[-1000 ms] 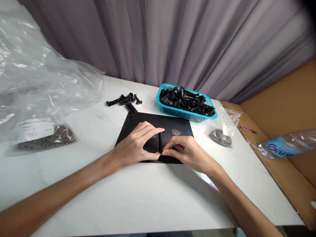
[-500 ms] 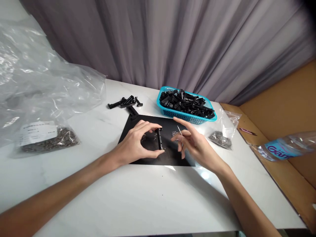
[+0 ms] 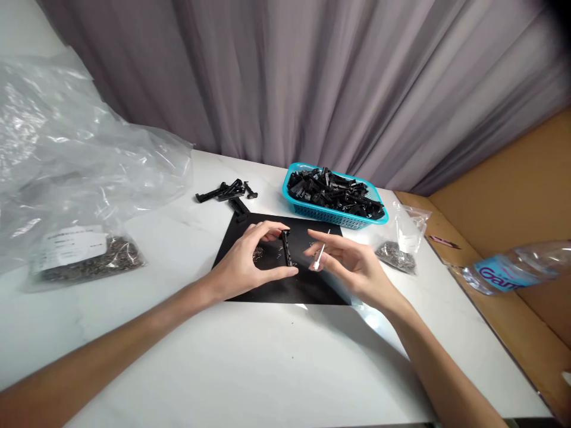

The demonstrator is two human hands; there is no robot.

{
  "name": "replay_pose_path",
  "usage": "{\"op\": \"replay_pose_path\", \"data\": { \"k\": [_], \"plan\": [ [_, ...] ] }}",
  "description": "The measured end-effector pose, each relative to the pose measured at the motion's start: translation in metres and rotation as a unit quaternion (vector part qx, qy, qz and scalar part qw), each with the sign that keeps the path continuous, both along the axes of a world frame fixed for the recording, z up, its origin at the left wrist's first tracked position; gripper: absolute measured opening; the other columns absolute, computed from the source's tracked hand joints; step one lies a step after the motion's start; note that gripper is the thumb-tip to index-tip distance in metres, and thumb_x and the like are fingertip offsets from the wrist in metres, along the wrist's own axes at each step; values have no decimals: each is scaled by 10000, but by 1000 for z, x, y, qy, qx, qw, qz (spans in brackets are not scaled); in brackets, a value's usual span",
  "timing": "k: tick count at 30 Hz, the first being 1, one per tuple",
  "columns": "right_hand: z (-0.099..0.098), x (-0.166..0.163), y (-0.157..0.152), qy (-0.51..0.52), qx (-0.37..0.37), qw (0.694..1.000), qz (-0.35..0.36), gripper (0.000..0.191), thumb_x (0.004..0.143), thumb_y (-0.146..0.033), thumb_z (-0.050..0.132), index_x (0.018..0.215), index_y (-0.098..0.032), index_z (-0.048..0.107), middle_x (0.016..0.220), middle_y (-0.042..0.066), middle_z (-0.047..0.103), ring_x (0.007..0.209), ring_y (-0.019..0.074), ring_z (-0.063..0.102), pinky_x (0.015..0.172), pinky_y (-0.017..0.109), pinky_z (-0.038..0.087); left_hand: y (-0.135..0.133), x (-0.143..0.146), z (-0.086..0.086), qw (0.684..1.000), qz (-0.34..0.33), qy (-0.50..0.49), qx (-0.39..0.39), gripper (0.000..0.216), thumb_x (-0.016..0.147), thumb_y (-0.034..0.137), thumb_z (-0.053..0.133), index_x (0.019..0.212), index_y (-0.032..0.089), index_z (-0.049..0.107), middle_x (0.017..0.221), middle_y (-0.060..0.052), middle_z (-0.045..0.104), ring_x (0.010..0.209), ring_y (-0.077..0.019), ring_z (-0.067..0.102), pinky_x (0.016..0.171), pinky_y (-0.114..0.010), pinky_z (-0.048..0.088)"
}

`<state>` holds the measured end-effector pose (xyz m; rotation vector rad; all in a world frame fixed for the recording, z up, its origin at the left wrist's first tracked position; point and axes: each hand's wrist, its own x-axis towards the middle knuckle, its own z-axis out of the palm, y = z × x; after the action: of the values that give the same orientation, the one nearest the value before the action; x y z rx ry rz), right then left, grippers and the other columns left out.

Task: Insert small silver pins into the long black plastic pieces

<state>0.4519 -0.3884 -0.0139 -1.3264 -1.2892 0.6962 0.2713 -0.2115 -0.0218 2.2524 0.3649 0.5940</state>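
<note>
My left hand (image 3: 245, 255) grips a slim black plastic part (image 3: 286, 248) end to end, thumb at its near end and fingers at its far end. The part is held over a black mat (image 3: 285, 289). To its right, my right hand (image 3: 352, 261) holds a thin tool with a white handle and a narrow shaft (image 3: 319, 258); its exact kind cannot be made out. The tool and the part are apart. On the mat between and beside the hands lie small metal pieces (image 3: 257, 254), partly hidden by the fingers.
Behind the mat stands a blue basket (image 3: 307, 211) full of black parts. Several black parts (image 3: 229, 190) lie at the back left. Clear bags of small metal pieces rest left (image 3: 111, 258) and right (image 3: 396, 257). A plastic bottle (image 3: 504, 273) lies at the far right by cardboard (image 3: 513, 172).
The thin tool has turned in my right hand, so its white handle now shows and points down toward me. My left hand keeps its hold on the black part.
</note>
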Motion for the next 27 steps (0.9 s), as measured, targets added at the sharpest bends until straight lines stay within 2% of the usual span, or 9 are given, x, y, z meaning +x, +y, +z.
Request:
{"op": "replay_pose_path", "data": {
  "k": [5,9,12,14,22,27],
  "plan": [
    [1,-2,1,43,6,999,25,437,1007,-303,630,1443,-298,600,1185,60,718,863,154,707,908,401,609,-1,1,0,999,-23,-27,-18,594,768,382,837,1287,260,575,1256,-45,667,1205,-258,636,1093,-447,519],
    [-2,-9,6,83,33,995,-34,379,960,-295,704,1339,-285,684,1134,53,751,828,158,738,859,380,634,0,3,-4,995,-47,-58,-59,601,753,306,840,1289,236,577,1253,-41,697,1176,-232,671,1082,-398,544],
    [-6,-19,10,103,64,988,-98,235,913,-278,764,1145,-244,764,998,45,785,837,188,771,832,362,655,0,3,-7,995,-42,-59,-74,599,743,330,859,1272,230,596,1241,-45,709,1157,-232,684,1075,-396,555],
    [-9,-25,13,103,74,986,-112,175,905,-274,774,1074,-231,772,959,44,793,852,202,782,840,365,664,1,3,-8,994,-38,-58,-84,608,739,350,870,1271,233,601,1242,-45,711,1146,-229,690,1070,-394,560],
    [-14,-30,14,109,62,986,-111,179,908,-293,771,1075,-229,759,982,46,796,885,209,790,854,370,675,0,4,-6,996,-22,-41,-80,611,728,382,883,1258,235,617,1238,-52,715,1131,-237,698,1042,-397,575],
    [-18,-32,14,115,59,985,-114,117,896,-296,785,979,-217,765,953,42,794,855,208,792,828,356,682,-3,3,-9,997,-1,-47,-61,626,706,399,890,1250,229,633,1187,-52,737,1079,-242,715,1002,-401,591]
  ]
}}
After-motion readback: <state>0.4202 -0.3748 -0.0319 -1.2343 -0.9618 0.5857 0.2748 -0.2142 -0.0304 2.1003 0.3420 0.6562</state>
